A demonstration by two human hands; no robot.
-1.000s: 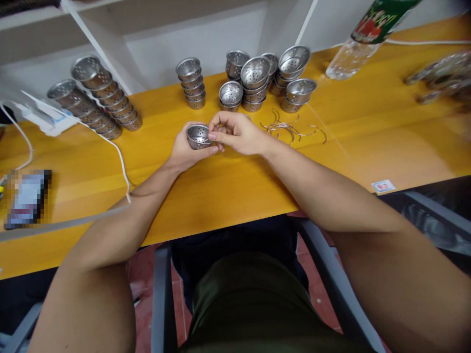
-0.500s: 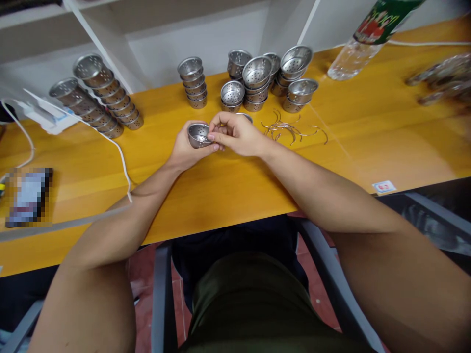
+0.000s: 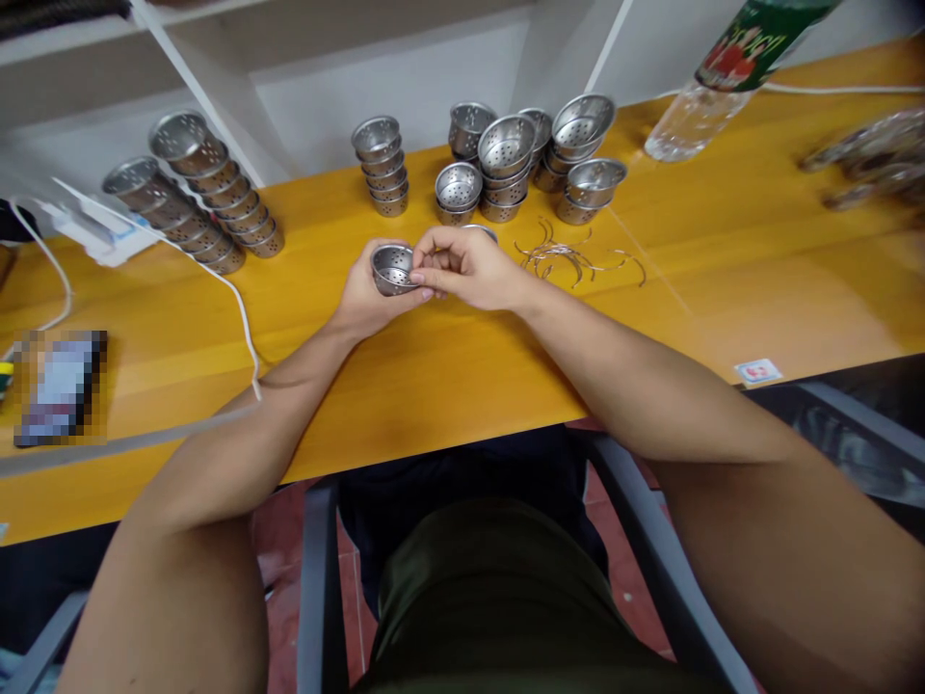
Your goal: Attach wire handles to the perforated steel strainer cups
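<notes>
The cup (image 3: 391, 274) could be twisted loose if pushed harder by the right hand (image 3: 469, 271) than it is braced by the left hand (image 3: 363, 296). The wires (image 3: 560, 253), right of centre, might be scattered if brushed by the former. Just left of frame centre, the cup is held roughly mouth-up, the left hand's grip wrapped round its side. The right hand's fingertips are curled close at its rim; what, if anything, is pinched cannot be told. Both arms (image 3: 628, 395) are angled inward from the lower corners.
</notes>
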